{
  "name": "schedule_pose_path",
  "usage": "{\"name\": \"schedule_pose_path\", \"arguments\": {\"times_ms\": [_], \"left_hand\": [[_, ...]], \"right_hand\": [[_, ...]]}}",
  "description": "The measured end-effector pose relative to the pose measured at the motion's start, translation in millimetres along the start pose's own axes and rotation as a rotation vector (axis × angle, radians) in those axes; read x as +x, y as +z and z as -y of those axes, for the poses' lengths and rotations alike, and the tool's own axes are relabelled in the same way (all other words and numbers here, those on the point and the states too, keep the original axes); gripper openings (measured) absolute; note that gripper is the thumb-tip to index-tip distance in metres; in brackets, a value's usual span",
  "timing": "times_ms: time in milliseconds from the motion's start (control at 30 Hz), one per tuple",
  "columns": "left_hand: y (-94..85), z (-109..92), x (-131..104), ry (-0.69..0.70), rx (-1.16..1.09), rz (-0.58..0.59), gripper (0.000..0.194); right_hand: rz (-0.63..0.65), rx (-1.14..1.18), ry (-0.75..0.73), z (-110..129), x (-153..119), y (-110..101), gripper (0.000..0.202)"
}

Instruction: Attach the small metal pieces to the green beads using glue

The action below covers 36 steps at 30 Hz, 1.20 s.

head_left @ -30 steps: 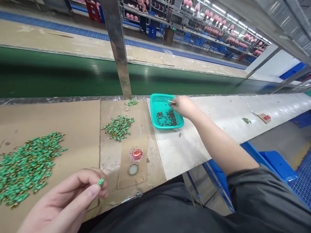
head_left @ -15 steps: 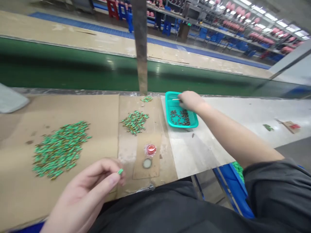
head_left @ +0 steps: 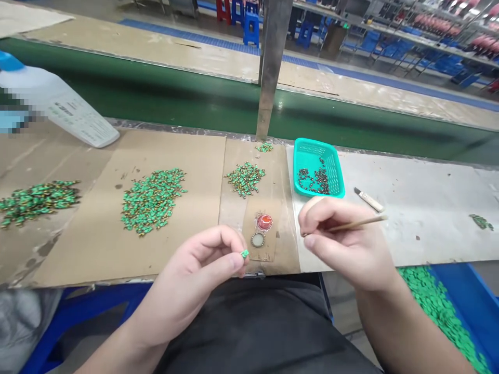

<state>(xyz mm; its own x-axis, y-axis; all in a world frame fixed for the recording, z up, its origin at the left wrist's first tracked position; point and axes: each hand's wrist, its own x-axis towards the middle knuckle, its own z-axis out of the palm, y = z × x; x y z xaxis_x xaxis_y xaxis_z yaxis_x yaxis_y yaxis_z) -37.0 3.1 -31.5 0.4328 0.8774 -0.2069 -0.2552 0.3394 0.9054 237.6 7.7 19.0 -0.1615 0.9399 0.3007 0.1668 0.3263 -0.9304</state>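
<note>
A small green piece is pinched between the thumb and fingers of my left hand. My right hand holds a thin wooden stick across its palm, with a tiny dark piece at its fingertips. Between the hands and a little beyond them, a red cap-like container and a round pale dish sit on a cardboard piece. Behind my right hand stands a teal basket holding small dark pieces.
Piles of green and gold pieces lie on the cardboard, with a smaller pile nearer the middle. A white bottle is at the left, a cutter-like tool at the right. A blue bin of green pieces sits below the table.
My right hand has come back from the basket to near my left hand, now with a tiny dark piece at its fingertips. The view has shifted left, showing the bottle and another pile.
</note>
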Motion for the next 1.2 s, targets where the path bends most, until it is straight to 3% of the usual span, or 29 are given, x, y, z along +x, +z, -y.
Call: {"name": "schedule_pose_path", "arguments": {"times_ms": [167, 400, 767, 1200], "left_hand": [[9.4, -4, -3, -0.02, -0.074, 0.06, 0.03], [13.4, -4, -4, -0.043, -0.098, 0.098, 0.03], [14.0, -9, -6, -0.017, 0.09, 0.05, 0.039], [15.2, -11, -7, -0.013, 0.164, 0.017, 0.03]], "right_hand": [[0.054, 0.213, 0.118, -5, -12, 25, 0.019], [0.08, 0.367, 0.157, -7, -15, 38, 0.021], [0.159, 0.286, 0.115, -7, -13, 36, 0.019], [0.188, 0.133, -0.01, -8, -11, 34, 0.017]]}}
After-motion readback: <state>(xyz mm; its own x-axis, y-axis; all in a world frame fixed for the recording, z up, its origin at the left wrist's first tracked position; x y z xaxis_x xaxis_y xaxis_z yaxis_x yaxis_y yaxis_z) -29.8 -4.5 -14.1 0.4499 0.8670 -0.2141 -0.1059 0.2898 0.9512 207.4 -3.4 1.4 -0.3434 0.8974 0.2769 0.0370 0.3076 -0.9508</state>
